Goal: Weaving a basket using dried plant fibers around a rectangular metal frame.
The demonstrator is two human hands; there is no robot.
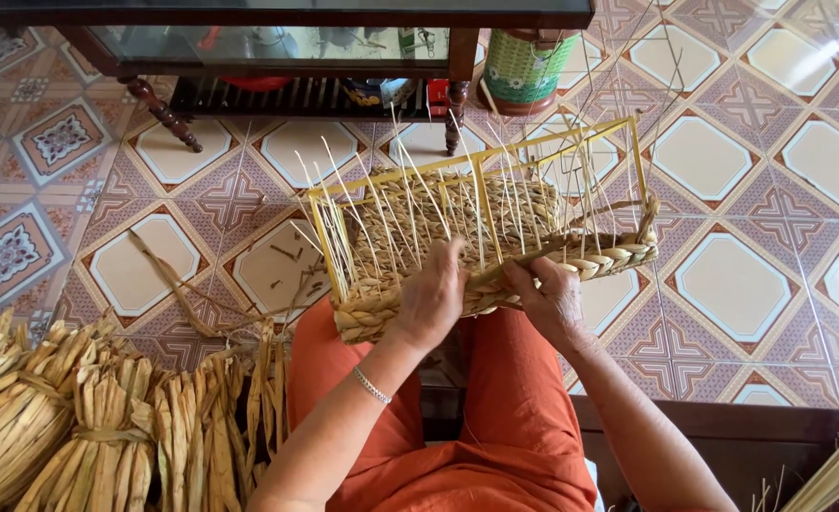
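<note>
A half-woven straw basket (410,223) on a yellow rectangular frame (571,140) rests on my lap, with many thin upright stakes sticking out of it. A thick braided straw strand (609,256) runs along its near side. My left hand (431,296) presses on the near woven wall and grips the braid there. My right hand (550,292) pinches the same braid a little further right. I wear orange trousers (514,417) and a silver bracelet (372,385) on the left wrist.
Bundles of dried straw (87,427) lie on the floor at the lower left. A dark glass-topped table (277,43) stands ahead, a green woven container (525,66) beside it. Loose straw strands (168,275) lie on the patterned tiles. More stalks (837,474) poke in at the lower right.
</note>
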